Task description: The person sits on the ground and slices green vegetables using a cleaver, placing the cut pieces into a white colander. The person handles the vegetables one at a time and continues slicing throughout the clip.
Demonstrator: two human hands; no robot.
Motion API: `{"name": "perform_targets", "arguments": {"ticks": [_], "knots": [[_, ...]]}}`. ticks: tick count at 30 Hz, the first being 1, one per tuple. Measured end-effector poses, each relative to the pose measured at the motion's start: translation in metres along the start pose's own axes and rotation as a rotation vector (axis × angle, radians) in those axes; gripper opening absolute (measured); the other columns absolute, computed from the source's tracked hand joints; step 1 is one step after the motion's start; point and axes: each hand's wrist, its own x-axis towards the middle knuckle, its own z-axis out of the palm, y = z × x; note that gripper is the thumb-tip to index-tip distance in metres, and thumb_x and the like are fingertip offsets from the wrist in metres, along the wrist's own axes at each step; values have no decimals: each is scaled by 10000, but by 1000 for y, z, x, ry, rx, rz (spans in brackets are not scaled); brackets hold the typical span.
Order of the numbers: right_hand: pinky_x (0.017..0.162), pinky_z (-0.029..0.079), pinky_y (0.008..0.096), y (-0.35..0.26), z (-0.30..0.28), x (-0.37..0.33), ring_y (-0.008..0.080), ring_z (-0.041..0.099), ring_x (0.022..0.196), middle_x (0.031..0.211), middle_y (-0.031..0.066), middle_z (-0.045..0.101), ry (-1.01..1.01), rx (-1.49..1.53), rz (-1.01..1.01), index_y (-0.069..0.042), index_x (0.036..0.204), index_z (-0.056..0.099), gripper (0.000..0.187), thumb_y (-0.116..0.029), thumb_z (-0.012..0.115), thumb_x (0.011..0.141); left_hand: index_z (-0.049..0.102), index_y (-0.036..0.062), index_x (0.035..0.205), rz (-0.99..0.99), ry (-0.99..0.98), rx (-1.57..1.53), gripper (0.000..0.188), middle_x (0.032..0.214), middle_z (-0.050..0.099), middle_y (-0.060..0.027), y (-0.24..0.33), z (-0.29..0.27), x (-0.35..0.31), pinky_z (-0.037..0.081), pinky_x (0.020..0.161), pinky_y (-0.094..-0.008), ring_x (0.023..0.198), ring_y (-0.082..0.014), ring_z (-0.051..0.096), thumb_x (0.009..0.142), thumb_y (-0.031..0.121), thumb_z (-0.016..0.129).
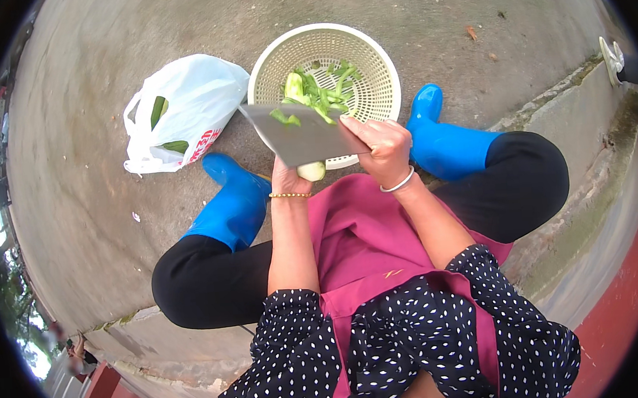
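Note:
My right hand (pixel 386 148) grips a wide-bladed cleaver (pixel 303 137), its thumb resting by the top of the blade. My left hand (pixel 288 177) is closed around a pale green vegetable (pixel 311 171), partly hidden under the blade. Beyond the blade, a light green rounded end (pixel 294 87) shows over the basket; whether it belongs to the same vegetable I cannot tell. A cream plastic basket (pixel 380 61) with slotted walls stands in front of me, with green peelings or slices (pixel 330 95) inside. A few green bits cling to the blade.
To the left of the basket lies a white plastic bag (pixel 193 97) with dark green vegetables showing through its openings. My blue boots (pixel 234 197) flank the basket on the concrete ground (pixel 468 4). A low concrete ledge (pixel 572 115) runs along the right.

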Motion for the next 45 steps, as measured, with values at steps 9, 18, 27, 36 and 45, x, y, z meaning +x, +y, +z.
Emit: {"name": "perform_targets", "arguments": {"ticks": [9,18,27,36,45], "knots": [[454,346,314,-23,-20,2,157,488,462,532,0,451,-35,57,-226,-92,991,727,310,-49,744,685,561,26,1181,-166,49,3,549,994,639,-119,32,24,11,539,727,-333,847,-224,631,957,523,493],[467,328,322,-36,-10,-6,160,446,459,533,-16,374,-133,100,-303,-82,1042,699,342,-50,741,705,544,63,1099,373,294,82,655,841,619,-81,7,-7,34,515,623,-323,723,-184,608,913,677,410],[473,330,322,-33,-7,-6,164,449,463,534,-15,381,-118,44,-297,-86,1051,694,339,-48,741,717,576,52,1027,293,279,232,663,808,653,-116,9,3,14,514,563,-332,660,-207,615,923,677,378],[472,362,334,-17,4,-7,177,516,484,548,2,471,-104,-115,-172,-99,1004,711,232,-112,699,773,552,37,1168,314,217,8,556,1044,648,-131,12,22,-5,542,755,-389,902,-241,634,966,543,439],[473,365,327,-30,-8,0,171,501,468,531,-8,451,-168,72,-267,-120,997,714,265,-89,727,734,501,98,1249,93,174,-130,344,1151,591,-61,19,14,-6,519,848,-367,1022,-206,599,1011,343,464]]}}
